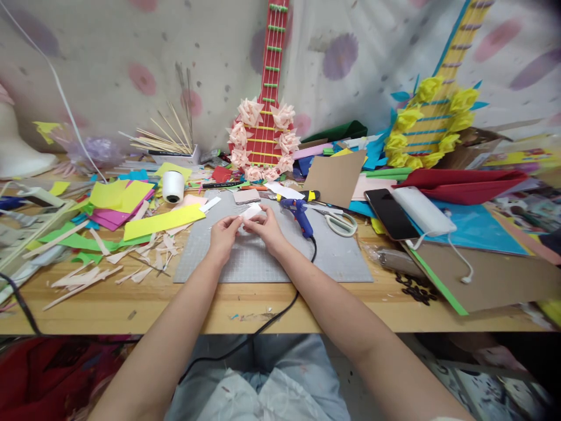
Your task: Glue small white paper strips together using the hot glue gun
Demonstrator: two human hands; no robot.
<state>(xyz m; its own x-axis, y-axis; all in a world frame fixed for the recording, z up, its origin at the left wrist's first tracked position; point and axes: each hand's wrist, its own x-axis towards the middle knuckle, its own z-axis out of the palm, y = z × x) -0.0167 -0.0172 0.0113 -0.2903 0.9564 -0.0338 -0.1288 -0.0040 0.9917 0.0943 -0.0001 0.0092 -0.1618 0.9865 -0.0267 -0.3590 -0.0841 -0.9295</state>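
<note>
Over the grey cutting mat, my left hand and my right hand meet with a small piece of white paper pinched between their fingertips. Both hands are closed on it, thumbs close together. Just behind the paper, a small pinkish-grey stack of pieces lies on the mat. To the right of my right hand rests a blue hot glue gun, its black cord running down past my right forearm. Scissors with pale handles lie beyond the glue gun.
Yellow paper strips and pale scraps cover the left side. A white thread spool stands behind them. A red paper guitar with pink flowers leans at the back. A phone and a white power bank lie right.
</note>
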